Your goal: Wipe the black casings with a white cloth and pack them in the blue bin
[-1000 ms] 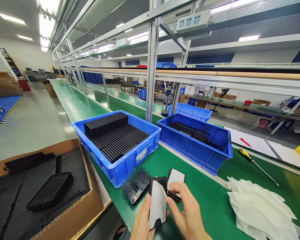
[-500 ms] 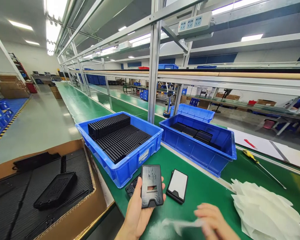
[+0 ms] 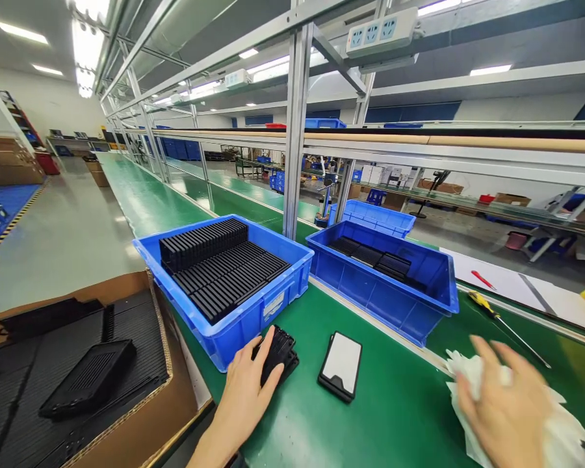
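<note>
My left hand reaches over black plastic covers lying one on another beside the blue bin. Its thumb and forefinger are spread across them, touching the upper one. To the right of these covers lies a dark flat case with a white top face. Over at the right, my right hand hovers above or touches a heap of thin white sheets. Motion blurs it, but the fingers look apart and nothing shows in them.
A blue bin holds rows of black plates. Behind the case, a deeper blue bin contains more black parts. At left stands a cardboard box of black pieces. A yellow-handled screwdriver and red pen lie at right.
My left hand has moved left and down from holding up a black cover to the covers by the bin. My right hand, earlier with a blurred clear strip, has moved right to the white sheets.
</note>
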The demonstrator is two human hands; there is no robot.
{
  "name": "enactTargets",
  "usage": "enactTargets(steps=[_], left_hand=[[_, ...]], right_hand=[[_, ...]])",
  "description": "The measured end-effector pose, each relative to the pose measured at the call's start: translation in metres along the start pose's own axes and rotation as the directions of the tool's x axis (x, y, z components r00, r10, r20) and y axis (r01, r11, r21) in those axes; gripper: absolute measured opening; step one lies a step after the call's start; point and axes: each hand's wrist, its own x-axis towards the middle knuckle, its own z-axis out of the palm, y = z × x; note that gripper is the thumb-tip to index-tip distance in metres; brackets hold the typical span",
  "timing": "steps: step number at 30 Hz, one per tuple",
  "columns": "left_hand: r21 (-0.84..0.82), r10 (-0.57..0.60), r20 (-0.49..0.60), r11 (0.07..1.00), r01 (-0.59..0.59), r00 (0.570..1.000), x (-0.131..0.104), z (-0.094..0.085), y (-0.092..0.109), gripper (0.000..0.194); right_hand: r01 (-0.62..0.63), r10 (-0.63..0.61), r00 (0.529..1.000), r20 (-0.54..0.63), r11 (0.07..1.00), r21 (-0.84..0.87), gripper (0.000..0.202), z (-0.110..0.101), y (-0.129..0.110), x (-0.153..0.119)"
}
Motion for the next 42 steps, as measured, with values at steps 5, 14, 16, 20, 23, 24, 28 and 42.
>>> enactTargets(steps=[5,14,16,20,23,24,28,42], left_hand=[[0.426,0.093,-0.087,0.904,-0.048,0.992,0.000,0.020,-0.011,0.053],[-0.701,-0.177,0.146,0.676,0.228,0.973,-0.027,0.034,0.036,0.060],[-0.819,-0.196,0.484,0.241,0.520,0.853,-0.029,0.038,0.047,0.064],[-0.655,0.001,0.748,-0.162,0.738,0.664,-0.034,0.038,0.060,0.051],[-0.611,0.025,0.784,-0.145,0.778,0.621,-0.041,0.038,0.058,0.050],[-0.611,0.017,0.786,-0.124,0.782,0.617,-0.044,0.040,0.055,0.050],[-0.801,-0.141,0.595,-0.031,0.597,0.791,-0.055,0.051,0.039,0.050],[-0.730,-0.089,0.677,0.047,0.682,0.731,-0.058,0.033,0.057,0.063]], right_hand=[[0.215,-0.291,0.812,0.506,0.955,0.205,0.111,0.074,-0.069,-0.010],[0.070,-0.313,0.751,0.581,0.913,0.401,0.122,0.060,-0.119,-0.015],[0.089,-0.375,0.764,0.525,0.867,0.490,0.122,0.046,-0.132,-0.018],[0.166,-0.374,0.877,0.302,0.826,0.539,0.069,0.034,-0.152,-0.021],[0.161,-0.299,0.944,0.142,0.791,0.590,0.018,0.031,-0.160,-0.014],[0.153,-0.277,0.954,0.113,0.778,0.610,0.014,0.031,-0.163,-0.012],[0.206,-0.277,0.961,0.011,0.739,0.642,0.019,0.030,-0.176,-0.006],[0.248,-0.350,0.935,0.053,0.755,0.607,0.014,0.019,-0.173,0.000]])
